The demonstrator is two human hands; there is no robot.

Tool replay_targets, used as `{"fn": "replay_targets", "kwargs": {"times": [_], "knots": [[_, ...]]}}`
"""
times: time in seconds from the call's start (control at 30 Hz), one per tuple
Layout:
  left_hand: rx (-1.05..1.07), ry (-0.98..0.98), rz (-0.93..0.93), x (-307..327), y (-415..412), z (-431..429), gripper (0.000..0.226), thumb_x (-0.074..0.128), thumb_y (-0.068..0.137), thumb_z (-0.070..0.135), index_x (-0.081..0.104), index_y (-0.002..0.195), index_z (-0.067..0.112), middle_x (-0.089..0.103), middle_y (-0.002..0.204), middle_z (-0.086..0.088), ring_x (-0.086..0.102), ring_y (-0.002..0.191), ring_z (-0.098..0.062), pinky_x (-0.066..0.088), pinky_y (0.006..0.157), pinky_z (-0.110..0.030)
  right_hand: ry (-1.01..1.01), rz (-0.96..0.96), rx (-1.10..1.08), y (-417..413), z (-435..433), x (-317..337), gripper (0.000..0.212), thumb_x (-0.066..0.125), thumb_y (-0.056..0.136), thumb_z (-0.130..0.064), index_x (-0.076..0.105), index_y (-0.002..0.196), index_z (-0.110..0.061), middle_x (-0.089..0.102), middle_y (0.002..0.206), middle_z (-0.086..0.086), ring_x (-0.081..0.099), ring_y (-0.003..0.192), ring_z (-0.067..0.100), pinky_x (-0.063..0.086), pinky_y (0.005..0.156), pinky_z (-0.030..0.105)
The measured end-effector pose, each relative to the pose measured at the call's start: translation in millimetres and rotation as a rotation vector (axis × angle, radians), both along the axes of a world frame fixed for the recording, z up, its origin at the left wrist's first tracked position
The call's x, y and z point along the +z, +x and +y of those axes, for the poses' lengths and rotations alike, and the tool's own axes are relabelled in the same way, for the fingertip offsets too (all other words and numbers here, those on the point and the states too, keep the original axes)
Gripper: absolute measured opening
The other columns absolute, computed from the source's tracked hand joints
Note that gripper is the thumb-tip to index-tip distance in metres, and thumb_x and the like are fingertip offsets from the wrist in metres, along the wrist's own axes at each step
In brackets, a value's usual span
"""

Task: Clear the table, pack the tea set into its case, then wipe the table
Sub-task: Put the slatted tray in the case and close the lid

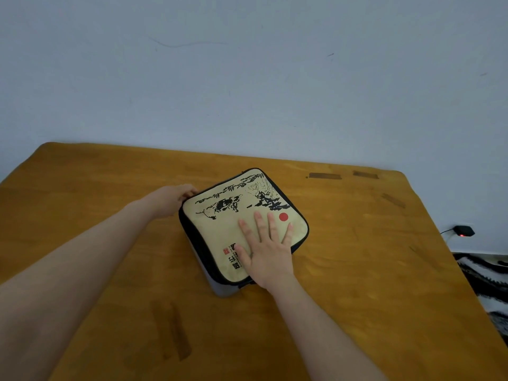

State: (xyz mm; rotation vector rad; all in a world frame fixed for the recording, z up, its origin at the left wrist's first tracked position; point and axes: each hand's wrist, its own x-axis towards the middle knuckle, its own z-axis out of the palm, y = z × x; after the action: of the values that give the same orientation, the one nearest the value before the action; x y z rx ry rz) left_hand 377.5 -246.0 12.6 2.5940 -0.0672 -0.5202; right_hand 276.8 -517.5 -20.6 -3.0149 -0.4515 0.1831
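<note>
On the lid of the case [217,229], the fingers [259,225] of the right hand [268,254] lay straight and spread, pressing flat. At the case's far left corner, the left hand [171,199] curled its fingers round the edge, gripping it. The case rested on the tabletop [357,257]. Right of the case, off the tabletop, a black device [463,231] showed a red light.

beige ink-painted case [220,224], ochre table [357,270]

A pale blue-grey wall [247,78] rose behind, faintly scuffed. At the far right a small black device [464,231] showed a red light, with a thin cable [446,231] running from it, above black-and-white striped fabric [483,276].
</note>
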Motion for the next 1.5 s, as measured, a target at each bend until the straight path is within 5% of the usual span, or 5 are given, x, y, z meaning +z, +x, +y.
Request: {"fn": "replay_targets", "kwargs": {"times": [0.27, 0.6, 0.87, 1.13, 1.5], "knots": [[-0.215, 0.311, -0.031, 9, 4, 6, 0.014, 0.034, 0.102, 0.019, 0.048, 0.106, 0.019, 0.062, 0.112, -0.003, 0.055, 0.090, -0.022, 0.042, 0.072, -0.032, 0.021, -0.024, 0.001, -1, 0, -2, 0.061, 0.008, 0.096, -0.063, -0.004, 0.152, -0.042, -0.013, 0.162, -0.002, -0.020, 0.147, 0.026, -0.019, 0.111, 0.062], [-0.209, 0.604, -0.266, 5, -30, 9, 0.023, 0.022, 0.105, 0.032, 0.044, 0.102, 0.026, 0.054, 0.095, 0.005, 0.058, 0.080, -0.020, 0.041, 0.052, -0.030, -0.026, -0.016, -0.007, 0, 0, -3, 0.064, -0.002, 0.091, -0.065, -0.009, 0.151, -0.042, -0.015, 0.162, -0.001, -0.021, 0.147, 0.027, -0.016, 0.111, 0.063], [-0.159, 0.676, -0.334, -6, -81, 2, 0.012, 0.034, 0.102, 0.020, 0.045, 0.103, 0.023, 0.054, 0.091, 0.008, 0.047, 0.062, -0.015, 0.024, 0.041, -0.026, -0.009, -0.036, -0.004, 0, 1, -5, 0.069, -0.011, 0.085, -0.064, -0.008, 0.151, -0.042, -0.014, 0.162, -0.001, -0.019, 0.147, 0.027, -0.013, 0.111, 0.065], [-0.170, 0.705, -0.335, -3, -105, -9, 0.017, 0.042, 0.098, 0.014, 0.047, 0.111, 0.022, 0.041, 0.086, 0.010, 0.042, 0.072, -0.013, 0.022, 0.043, -0.024, 0.044, -0.110, -0.004, -2, 2, -10, 0.063, 0.006, 0.093, -0.062, 0.011, 0.152, -0.041, 0.004, 0.163, 0.002, -0.002, 0.150, 0.029, -0.005, 0.110, 0.070], [-0.247, 0.612, -0.228, 7, -142, -44, 0.013, 0.042, 0.096, 0.016, 0.045, 0.107, 0.022, 0.054, 0.097, 0.008, 0.056, 0.083, -0.015, 0.027, 0.045, -0.025, 0.032, -0.079, 0.004, -1, 2, -10, 0.067, -0.006, 0.088, -0.061, -0.005, 0.152, -0.041, -0.008, 0.163, 0.001, -0.012, 0.149, 0.029, -0.009, 0.107, 0.072]]}}
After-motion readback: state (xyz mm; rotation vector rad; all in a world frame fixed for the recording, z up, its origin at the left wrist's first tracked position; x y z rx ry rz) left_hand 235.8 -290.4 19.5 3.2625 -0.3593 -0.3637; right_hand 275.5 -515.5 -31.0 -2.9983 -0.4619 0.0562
